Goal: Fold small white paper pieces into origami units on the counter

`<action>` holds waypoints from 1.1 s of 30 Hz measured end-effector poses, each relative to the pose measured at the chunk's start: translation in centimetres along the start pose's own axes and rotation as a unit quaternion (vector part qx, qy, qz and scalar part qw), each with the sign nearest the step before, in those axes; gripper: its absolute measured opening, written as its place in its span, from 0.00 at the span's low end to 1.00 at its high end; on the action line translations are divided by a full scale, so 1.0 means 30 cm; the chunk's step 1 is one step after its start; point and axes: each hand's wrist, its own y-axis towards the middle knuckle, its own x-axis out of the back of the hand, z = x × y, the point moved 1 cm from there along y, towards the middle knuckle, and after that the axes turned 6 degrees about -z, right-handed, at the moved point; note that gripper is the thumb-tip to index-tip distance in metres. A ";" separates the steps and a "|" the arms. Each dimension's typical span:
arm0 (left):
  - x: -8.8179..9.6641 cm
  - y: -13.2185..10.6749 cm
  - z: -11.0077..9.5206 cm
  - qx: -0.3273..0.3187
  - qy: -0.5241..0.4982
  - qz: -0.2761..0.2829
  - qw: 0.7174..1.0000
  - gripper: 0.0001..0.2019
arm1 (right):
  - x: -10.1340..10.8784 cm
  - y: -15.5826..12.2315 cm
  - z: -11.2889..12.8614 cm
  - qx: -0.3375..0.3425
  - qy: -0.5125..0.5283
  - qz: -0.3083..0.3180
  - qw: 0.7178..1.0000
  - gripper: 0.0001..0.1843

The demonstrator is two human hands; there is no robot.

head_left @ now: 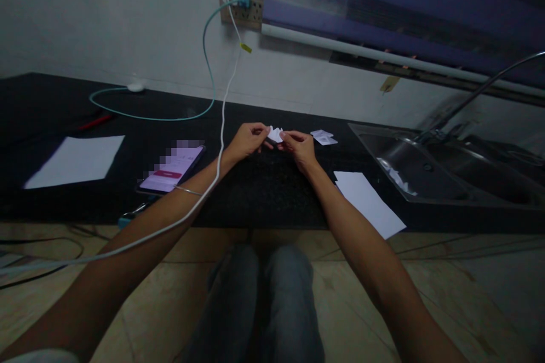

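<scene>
Between both hands, just above the black counter [272, 193], is a small piece of white folded paper [276, 134] with pointed edges. My left hand [248, 140] pinches its left side between thumb and fingers. On the other side, my right hand [300, 147] grips the paper with thumb and fingertips. Several small white paper pieces [324, 136] lie a little to the right of my right hand. Farther right and nearer the front edge are white paper sheets [369, 203]. The exact shape of the folded piece is too small to make out.
A lit phone [174, 168] lies by my left forearm, with a white sheet [79, 160] left of it. A white cable [222, 125] runs from the wall socket [240, 7] across my left arm. At right is a metal sink [409, 167] with white scraps inside.
</scene>
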 end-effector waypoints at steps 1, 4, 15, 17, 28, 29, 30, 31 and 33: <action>-0.003 0.002 0.001 -0.004 0.003 -0.010 1.000 0.11 | -0.003 -0.001 0.002 -0.005 0.011 -0.005 1.000 0.21; -0.008 0.012 0.010 -0.015 0.017 -0.049 0.999 0.10 | -0.011 -0.003 0.006 -0.016 0.039 -0.026 0.999 0.18; -0.035 0.037 0.069 -0.004 -0.147 -0.102 0.984 0.10 | -0.012 0.013 -0.003 -0.010 0.076 -0.070 0.995 0.16; -0.039 0.034 0.069 0.006 -0.183 -0.094 0.979 0.10 | -0.009 0.015 -0.002 -0.006 0.087 -0.077 0.993 0.15; -0.044 0.013 0.026 0.009 -0.045 0.043 0.998 0.17 | -0.007 0.001 0.006 0.013 0.075 -0.028 0.997 0.20; -0.039 0.013 0.021 -0.005 -0.036 0.037 0.999 0.18 | -0.008 0.000 0.008 0.015 0.076 -0.023 0.997 0.20; -0.035 0.012 0.016 -0.018 -0.027 0.031 0.999 0.18 | -0.008 0.000 0.009 0.017 0.077 -0.018 0.997 0.20; -0.030 0.011 0.012 -0.031 -0.019 0.026 0.999 0.18 | -0.008 0.000 0.010 0.017 0.076 -0.014 0.997 0.20; -0.023 0.009 0.004 -0.054 -0.006 0.019 0.998 0.18 | -0.009 0.000 0.011 0.014 0.072 -0.013 0.997 0.21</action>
